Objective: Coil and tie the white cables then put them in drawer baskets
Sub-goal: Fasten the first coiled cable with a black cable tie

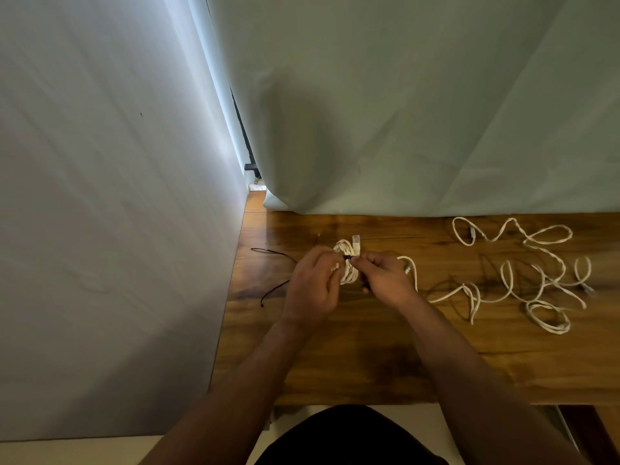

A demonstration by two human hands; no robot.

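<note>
left hand grips the coiled white cable at frame centre, over the wooden table. right hand pinches a black tie at the bundle. tying seems under way. next it needs cinching tight, then the loose white cables at right.

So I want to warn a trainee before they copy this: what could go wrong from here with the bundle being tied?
The black tie looks only partly done on the coiled cable; if the left hand or right hand slips, the loops could spring open. A white strand by the right hand trails toward the loose cables on the table, so lifting the bundle might drag or snag them.
</note>
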